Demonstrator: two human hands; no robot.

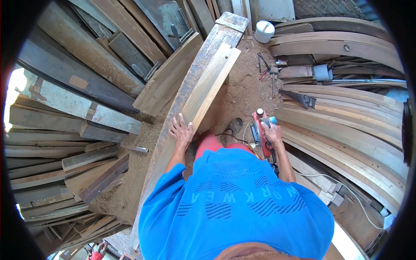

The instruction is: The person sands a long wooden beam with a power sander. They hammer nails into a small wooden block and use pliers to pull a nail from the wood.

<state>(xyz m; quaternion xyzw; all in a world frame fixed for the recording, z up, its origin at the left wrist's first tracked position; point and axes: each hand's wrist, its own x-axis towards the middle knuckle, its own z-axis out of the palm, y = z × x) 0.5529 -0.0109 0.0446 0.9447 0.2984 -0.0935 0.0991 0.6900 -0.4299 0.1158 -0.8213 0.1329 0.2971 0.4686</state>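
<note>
Long pale-brown plank (212, 86) lies lengthwise on bench (185, 79) in my feed; I see dark knot near far end, paler strip along right side, left hand (181, 132) flat on it. Red power planer (264, 141), pale round knob at far end, sits in right hand (273, 133), apart from plank.

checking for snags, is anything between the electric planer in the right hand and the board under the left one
Nothing visible blocks the gap from the electric planer in the right hand to the wooden board. The left hand rests on the board's near part; a sandal shows lower down, below the gap.
</note>
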